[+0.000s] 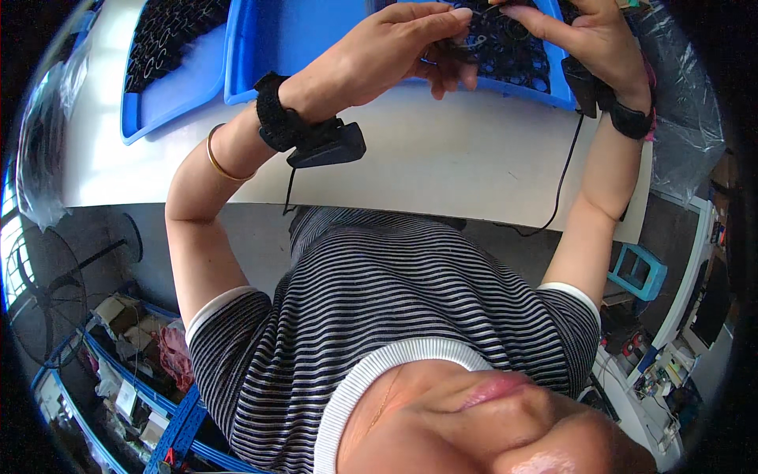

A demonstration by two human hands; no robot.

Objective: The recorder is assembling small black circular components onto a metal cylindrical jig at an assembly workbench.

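Both of my hands are at the top of the view, over a blue tray (562, 88) heaped with small black ring-shaped parts (521, 67). My left hand (399, 43) pinches a thin black ring (476, 38) between thumb and fingertips, its other fingers curled below. To its right, my right hand (596, 39) is closed too, with thumb and forefinger pressed together close to the left fingertips. What the right fingers grip is too small and too near the upper edge to make out.
Another blue tray (142, 114) with rows of black parts stands at the left of the white table (379, 170). A bare blue tray bottom (276, 39) shows between. Black wrist straps carry a dark box (332, 148) and cables (564, 182). Clear plastic sheeting (683, 103) hangs at right.
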